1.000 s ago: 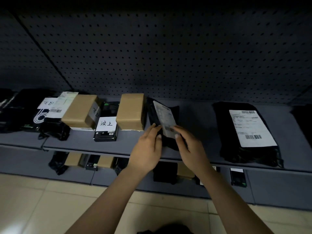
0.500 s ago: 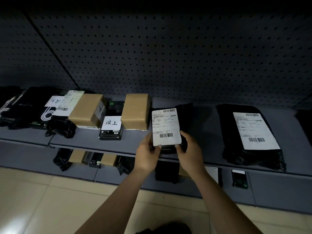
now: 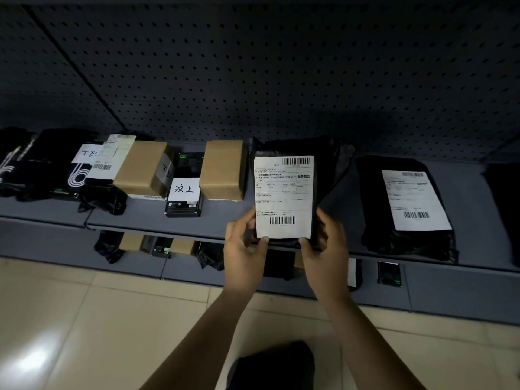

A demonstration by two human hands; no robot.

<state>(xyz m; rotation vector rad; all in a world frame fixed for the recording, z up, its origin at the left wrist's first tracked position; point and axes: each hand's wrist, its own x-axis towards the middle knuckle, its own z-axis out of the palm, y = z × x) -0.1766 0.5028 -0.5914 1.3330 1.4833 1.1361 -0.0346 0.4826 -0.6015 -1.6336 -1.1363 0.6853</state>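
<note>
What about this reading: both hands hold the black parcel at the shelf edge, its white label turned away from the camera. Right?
Not quite: the head view shows the label facing the camera, barcodes visible. The rest stands: the left hand and right hand hold the parcel at the shelf edge.

The black parcel (image 3: 327, 167) is a thin plastic bag, crinkled and faintly shiny. The label (image 3: 283, 197) on its front is smooth, matt white paper with black print. Just left of the parcel stands a cardboard box (image 3: 222, 170), plain brown, matt and slightly rough. Further left a small black carton (image 3: 183, 208) has a slight sheen and carries a white paper note (image 3: 184, 189) — then comes a second brown box (image 3: 142, 171) of the same cardboard. To the parcel's right lies a larger bag (image 3: 371, 198) of wrinkled black plastic, with its own paper sticker (image 3: 415, 199). Under the parcel the shelf (image 3: 140, 220) looks like matt grey painted metal, as does the perforated back panel (image 3: 281, 66) behind it. Below the parcel, the floor tiles (image 3: 84, 319) are beige and glossy.
</note>
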